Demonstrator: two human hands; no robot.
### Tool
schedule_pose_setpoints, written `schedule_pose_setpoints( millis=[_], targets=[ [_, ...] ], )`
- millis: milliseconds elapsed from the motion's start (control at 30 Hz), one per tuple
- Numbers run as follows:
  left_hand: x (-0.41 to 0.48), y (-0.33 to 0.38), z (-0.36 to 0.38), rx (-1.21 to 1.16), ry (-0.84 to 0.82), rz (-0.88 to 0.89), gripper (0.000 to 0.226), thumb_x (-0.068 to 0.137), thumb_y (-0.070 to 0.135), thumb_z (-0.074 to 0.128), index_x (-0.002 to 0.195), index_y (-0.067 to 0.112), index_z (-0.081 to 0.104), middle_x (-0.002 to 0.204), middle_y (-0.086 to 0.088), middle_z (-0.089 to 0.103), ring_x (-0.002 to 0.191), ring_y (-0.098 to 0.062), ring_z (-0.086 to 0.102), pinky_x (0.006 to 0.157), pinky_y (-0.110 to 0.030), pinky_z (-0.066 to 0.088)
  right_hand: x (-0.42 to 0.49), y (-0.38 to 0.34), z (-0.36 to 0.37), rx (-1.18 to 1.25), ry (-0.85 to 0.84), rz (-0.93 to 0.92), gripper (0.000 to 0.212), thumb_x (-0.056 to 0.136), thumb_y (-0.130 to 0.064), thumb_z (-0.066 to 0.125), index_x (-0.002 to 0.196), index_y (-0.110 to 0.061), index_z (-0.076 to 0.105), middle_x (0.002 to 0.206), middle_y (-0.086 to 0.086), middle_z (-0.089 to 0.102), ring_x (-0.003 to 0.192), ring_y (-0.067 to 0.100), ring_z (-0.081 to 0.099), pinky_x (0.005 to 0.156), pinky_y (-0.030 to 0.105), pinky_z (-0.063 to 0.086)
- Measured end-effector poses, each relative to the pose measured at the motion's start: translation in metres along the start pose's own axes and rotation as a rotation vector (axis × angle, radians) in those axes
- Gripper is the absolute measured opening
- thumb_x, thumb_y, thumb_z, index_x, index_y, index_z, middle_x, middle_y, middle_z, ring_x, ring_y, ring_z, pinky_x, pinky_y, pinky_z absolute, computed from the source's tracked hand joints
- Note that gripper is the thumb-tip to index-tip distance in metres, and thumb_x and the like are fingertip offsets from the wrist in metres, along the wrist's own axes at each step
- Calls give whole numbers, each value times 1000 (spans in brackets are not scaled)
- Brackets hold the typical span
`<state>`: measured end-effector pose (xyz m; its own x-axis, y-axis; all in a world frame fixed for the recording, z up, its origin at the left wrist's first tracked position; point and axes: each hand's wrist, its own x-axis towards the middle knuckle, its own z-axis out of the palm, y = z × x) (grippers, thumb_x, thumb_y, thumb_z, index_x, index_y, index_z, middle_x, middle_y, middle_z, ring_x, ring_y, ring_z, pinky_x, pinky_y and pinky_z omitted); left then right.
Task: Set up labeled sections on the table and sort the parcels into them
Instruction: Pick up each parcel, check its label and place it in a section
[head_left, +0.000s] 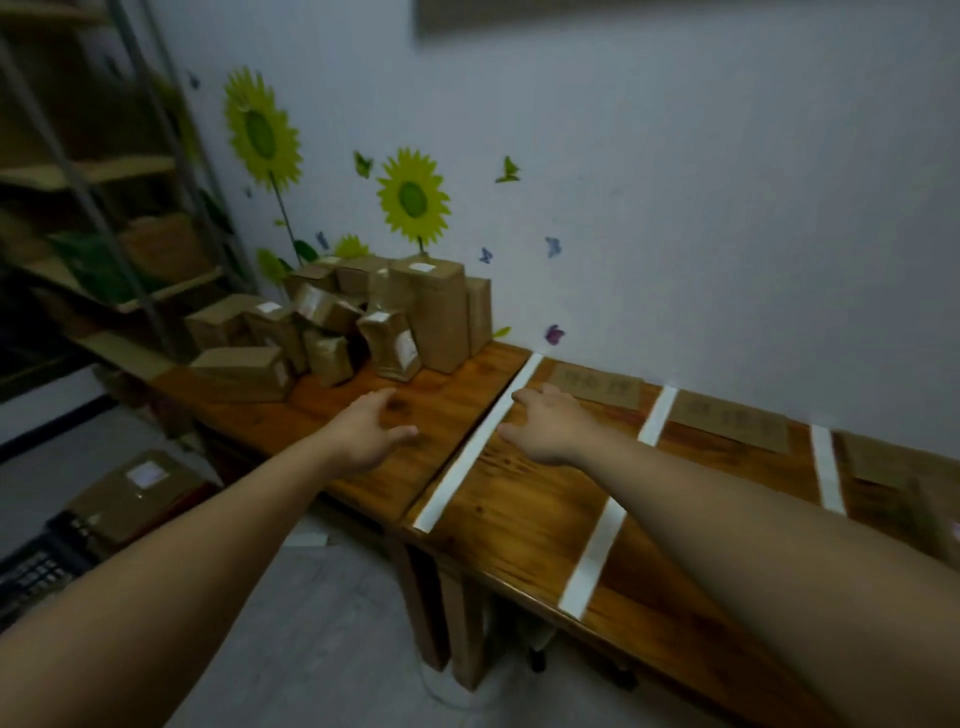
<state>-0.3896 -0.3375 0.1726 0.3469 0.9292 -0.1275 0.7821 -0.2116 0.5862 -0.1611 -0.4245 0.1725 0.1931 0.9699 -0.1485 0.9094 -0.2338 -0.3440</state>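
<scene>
The left grip (371, 436) hovers low over the orange-brown wooden counter (519, 499), fingers loosely spread and holding nothing. The right grip (545, 426) is level with it, also spread and empty. Its fingertips are at the long white tape strip (478, 441) that marks the first section edge, though contact cannot be told.

The heap of brown cardboard parcels (337, 322) lies ahead of both grips, against the wall, straight beyond the left grip and off to the left of the right one. The left grip is therefore the nearer. Closest to it is a crumpled upright brown packet with a white sticker (389, 343), long axis vertical. A low brown box (244, 371) lies flat further left, long axis running across the reach.

To the right of the right grip, three brown cardboard label cards, the nearest just beyond its knuckles (597, 389), sit at the back of taped sections that hold no parcels yet. The writing is too blurred to read.

Sorting seems about to begin. A likely next move is a short forward reach with the left grip, closing around the upright packet's sides.
</scene>
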Motion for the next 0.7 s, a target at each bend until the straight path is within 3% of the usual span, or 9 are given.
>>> schedule_pose_setpoints(
  millis=[400,700],
  targets=[
    [161,-88,-94,-80,13,-133,73,86,39,61,146,28,22,151,-5,28,135,-28,32,106,-49,35,220,-90,11,7,-27,-96,75,91,-62,44,151,-21,23,154,13,22,137,37,29,107,43,35],
    [302,-107,-126,56,-13,-41,72,87,33,62,146,23,23,152,-6,26,137,-26,29,110,-45,31,364,-136,26,81,-101,-74,68,92,-52,50,149,-22,28,145,12,32,132,36,34,106,45,37]
  ],
)
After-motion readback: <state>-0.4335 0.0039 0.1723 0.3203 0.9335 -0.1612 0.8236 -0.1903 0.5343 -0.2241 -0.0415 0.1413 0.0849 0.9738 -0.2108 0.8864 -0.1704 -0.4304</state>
